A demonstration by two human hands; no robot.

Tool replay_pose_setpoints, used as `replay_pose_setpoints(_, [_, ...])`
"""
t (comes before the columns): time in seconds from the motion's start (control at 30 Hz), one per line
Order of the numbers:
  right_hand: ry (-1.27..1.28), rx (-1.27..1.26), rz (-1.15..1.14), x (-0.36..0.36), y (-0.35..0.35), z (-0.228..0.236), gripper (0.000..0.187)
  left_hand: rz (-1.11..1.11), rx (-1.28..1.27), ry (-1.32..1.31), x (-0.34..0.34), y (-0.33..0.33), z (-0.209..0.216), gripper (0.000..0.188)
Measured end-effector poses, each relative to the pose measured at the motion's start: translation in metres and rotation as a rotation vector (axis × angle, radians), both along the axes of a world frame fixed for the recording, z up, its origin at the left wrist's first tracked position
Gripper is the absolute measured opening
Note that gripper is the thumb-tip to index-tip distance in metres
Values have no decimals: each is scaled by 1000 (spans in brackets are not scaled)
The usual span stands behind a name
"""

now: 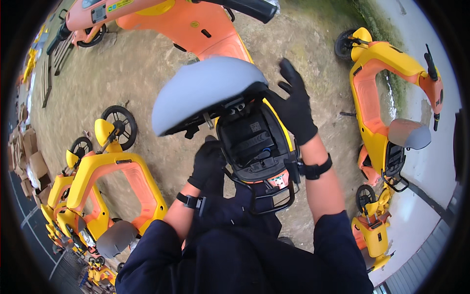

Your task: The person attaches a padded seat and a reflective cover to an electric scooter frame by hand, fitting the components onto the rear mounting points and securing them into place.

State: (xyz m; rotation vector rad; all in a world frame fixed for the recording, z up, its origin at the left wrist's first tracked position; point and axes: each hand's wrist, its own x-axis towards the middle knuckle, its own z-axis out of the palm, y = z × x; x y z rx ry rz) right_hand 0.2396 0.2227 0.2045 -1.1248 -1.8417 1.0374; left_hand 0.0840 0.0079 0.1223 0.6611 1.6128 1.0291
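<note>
Outdoor ground (147,73), brown and rough, is spreading beneath several parked scooters. Nearest you, your dark sleeves (159,245) are framing a scooter's open compartment (249,137), which is sitting between your hands, just beyond a black metal rack (253,200). Your gloved left hand (208,161) is resting low by the compartment's left side; its fingers are partly hiding, so you cannot tell whether it is gripping anything. Your gloved right hand (296,105) is holding nothing, its fingers spreading beside the right end of the grey seat (210,85); whether it is touching is unclear. That seat is leaning up over the compartment's front, its underside showing a metal pin (208,120). For good control, you should probably be steadying the seat by its outer rim, keeping fingertips clear of the pin and the joint. Beyond, a pink footboard (210,39) is stretching ahead. Yellow scooters are standing left (81,181) and right (364,93); farthest left, cardboard boxes (36,164) are piling up.
</note>
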Motion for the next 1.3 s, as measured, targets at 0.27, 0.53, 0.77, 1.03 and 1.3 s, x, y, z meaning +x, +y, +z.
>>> replay_pose_setpoints(0.27, [-8, -581, 31, 9, -32, -22, 32, 492, -355, 91, -44, -3, 5, 47])
replay_pose_setpoints(0.53, [11, -157, 176, -18, -33, -41, 22, 390, 107, 254, -40, 26, 13, 54])
replay_pose_setpoints(0.77, [57, -551, 54, 3, -47, -5, 17, 224, -163, -339, -29, 4, 38, 24])
replay_pose_setpoints(1.03, [-74, -203, 106, -12, -85, -47, 27, -501, 469, 561, -58, 52, 6, 39])
replay_pose_setpoints(1.3, [-221, 13, 68, -76, -116, -98, 32, -323, 227, -114, -36, 101, 43, 19])
